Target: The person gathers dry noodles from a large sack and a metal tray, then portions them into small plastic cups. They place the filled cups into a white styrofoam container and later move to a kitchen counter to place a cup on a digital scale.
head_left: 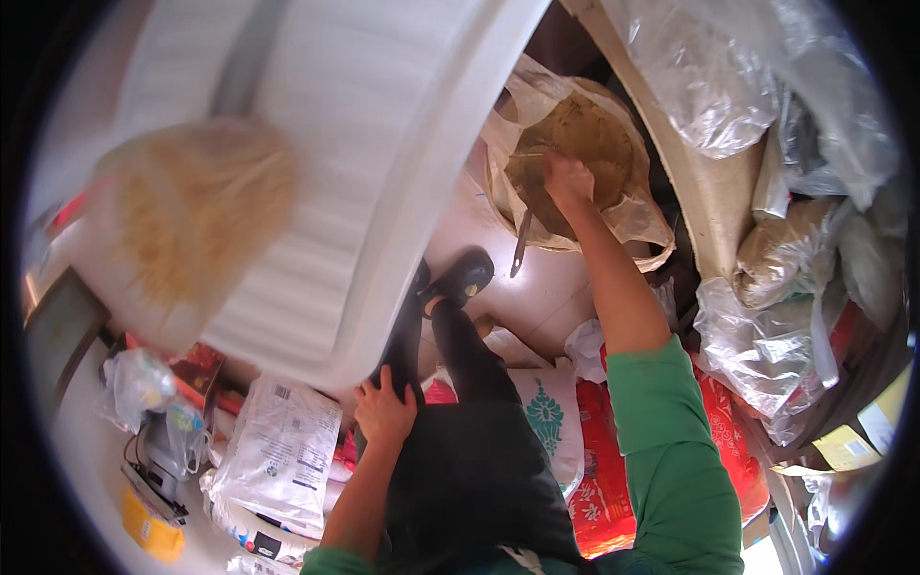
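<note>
My right hand (pixel 569 180) reaches down into an open plastic bag (pixel 637 225) of brown powder (pixel 596 134). Its fingers are curled at the powder's surface, and whatever they may grip is hidden. A flat metal handle (pixel 521 245) sticks out over the bag's near left side, and its other end is out of sight. My left hand (pixel 385 407) lies with fingers spread on my dark-trousered leg, close to the lower corner of a large white ribbed panel (pixel 383 192). Nothing shows in it.
A blurred clear bag of yellowish sticks (pixel 201 206) sits at the white panel. Clear plastic bags (pixel 757 335) crowd the right side beside a tan board (pixel 704 192). Red sacks (pixel 604 470) lie below my right arm, and a white printed sack (pixel 278 450) lies lower left.
</note>
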Demonstrator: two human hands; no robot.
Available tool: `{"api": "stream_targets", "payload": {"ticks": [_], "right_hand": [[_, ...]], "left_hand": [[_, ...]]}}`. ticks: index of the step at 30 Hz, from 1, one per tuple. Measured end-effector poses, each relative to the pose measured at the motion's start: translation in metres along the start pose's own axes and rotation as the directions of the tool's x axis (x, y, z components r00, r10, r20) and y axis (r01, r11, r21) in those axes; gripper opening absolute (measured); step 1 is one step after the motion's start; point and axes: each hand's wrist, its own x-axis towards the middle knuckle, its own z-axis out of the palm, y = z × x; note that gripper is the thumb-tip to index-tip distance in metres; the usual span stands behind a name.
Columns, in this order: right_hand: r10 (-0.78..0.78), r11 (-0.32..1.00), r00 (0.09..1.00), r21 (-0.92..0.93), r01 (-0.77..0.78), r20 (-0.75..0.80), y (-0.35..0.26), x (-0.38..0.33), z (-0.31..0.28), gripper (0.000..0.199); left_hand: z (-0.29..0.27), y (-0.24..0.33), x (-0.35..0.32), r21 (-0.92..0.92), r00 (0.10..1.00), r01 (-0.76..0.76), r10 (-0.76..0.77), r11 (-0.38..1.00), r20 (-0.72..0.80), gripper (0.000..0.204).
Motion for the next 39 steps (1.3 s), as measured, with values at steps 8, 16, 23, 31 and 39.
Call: {"api": "stream_targets", "payload": {"ticks": [8,16,23,31,39], "right_hand": [[0.009,0.999,1.000,0.032,-0.009,-0.009,0.004,0.022,0.043,0.010],[0.115,0.990,0.968,-0.107,-0.093,0.224,0.017,0.029,0.009,0.011],[0.150,0.444,0.824,0.707,-0.550,0.547,-0.017,0.087,0.039,0.012],[0.379,0.894,0.773,0.013,-0.447,0.509,-0.048,0.102,0.054,0.021],[0.429,0.815,0.726,0.115,-0.567,0.537,-0.043,0.104,0.042,0.030]], "left_hand": [[-0.007,-0.003,0.011,0.000,0.989,-0.067,0.066,0.998,-0.136,0.043],[-0.016,0.004,0.016,0.012,0.996,-0.073,0.073,0.997,-0.056,0.043],[-0.012,0.002,0.019,0.057,0.990,-0.108,0.113,0.992,-0.089,0.043],[-0.010,-0.002,0.020,0.042,0.990,-0.106,0.109,0.993,-0.091,0.042],[-0.010,-0.003,0.019,-0.010,0.993,-0.089,0.088,0.996,-0.082,0.041]]}}
